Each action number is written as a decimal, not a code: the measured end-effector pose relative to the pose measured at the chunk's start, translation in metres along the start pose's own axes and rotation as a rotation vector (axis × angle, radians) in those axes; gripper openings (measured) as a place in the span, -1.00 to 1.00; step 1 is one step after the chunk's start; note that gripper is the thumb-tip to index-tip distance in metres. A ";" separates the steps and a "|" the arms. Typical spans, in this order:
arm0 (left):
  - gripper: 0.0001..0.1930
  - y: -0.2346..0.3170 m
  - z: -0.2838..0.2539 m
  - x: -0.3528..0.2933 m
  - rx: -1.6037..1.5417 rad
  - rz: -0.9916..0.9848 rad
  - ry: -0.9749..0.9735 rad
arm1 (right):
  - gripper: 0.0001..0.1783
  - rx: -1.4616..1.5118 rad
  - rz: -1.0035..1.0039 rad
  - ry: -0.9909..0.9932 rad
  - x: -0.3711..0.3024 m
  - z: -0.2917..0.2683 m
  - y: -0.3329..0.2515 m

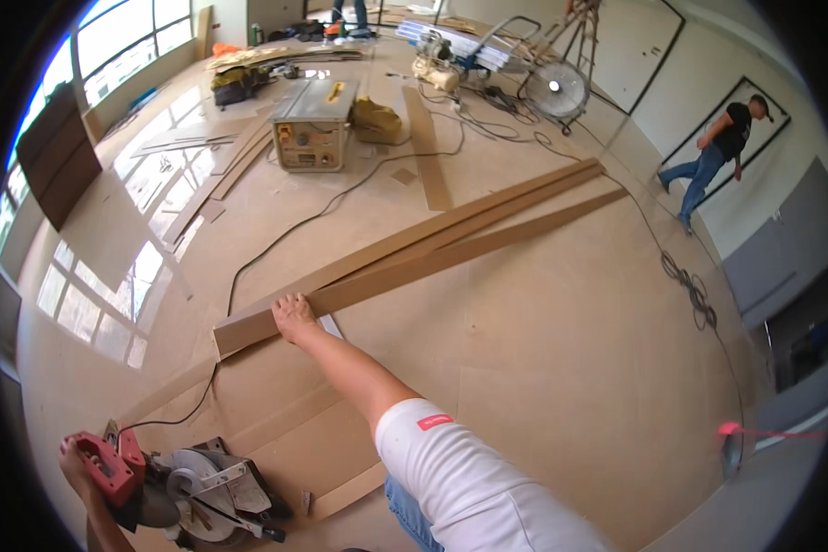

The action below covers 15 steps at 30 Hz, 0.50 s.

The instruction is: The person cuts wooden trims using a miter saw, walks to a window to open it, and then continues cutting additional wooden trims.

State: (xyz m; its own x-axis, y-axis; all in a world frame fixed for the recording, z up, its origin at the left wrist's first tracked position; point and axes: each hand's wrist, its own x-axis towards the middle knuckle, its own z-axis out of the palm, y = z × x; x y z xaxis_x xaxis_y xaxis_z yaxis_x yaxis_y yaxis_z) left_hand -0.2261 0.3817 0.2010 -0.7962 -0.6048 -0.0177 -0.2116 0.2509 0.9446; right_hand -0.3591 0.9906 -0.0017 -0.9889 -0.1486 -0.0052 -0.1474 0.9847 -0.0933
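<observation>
At the lower left, my left hand [75, 466] is wrapped round the red handle [109, 467] of a miter saw [207, 492]. The saw sits low on the floor covering, its round blade guard and dark base showing. My right arm reaches forward in a white sleeve, and my right hand [294, 317] grips the near part of a long brown board [405, 267], fingers over its top edge. This board stands on its edge and runs away to the upper right. Another long brown board [451, 221] lies close along its far side.
A black cord [290, 221] runs from the saw across the floor. Ahead stand a metal box-shaped machine [313, 124], a yellow bag [377, 121], a round fan [557, 89] and a compressor [435, 69]. Loose planks [423, 147] lie about. A person [716, 152] walks at the right.
</observation>
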 end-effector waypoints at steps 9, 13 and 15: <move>-0.74 0.017 -0.016 0.011 0.111 -0.037 0.085 | -0.72 0.106 0.145 -0.163 -0.012 0.009 -0.008; -0.73 0.017 -0.015 0.013 0.091 -0.038 0.063 | -0.76 0.151 0.092 -0.271 -0.017 0.000 -0.005; -0.72 0.018 -0.013 0.013 0.095 -0.047 0.031 | -0.77 0.151 0.094 -0.240 -0.019 -0.001 -0.006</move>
State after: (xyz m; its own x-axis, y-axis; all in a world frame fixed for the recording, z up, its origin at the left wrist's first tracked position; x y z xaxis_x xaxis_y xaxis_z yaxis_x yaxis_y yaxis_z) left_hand -0.2324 0.3683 0.2219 -0.7664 -0.6405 -0.0496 -0.3020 0.2910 0.9078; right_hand -0.3395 0.9878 0.0004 -0.9627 -0.0926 -0.2542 -0.0333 0.9730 -0.2282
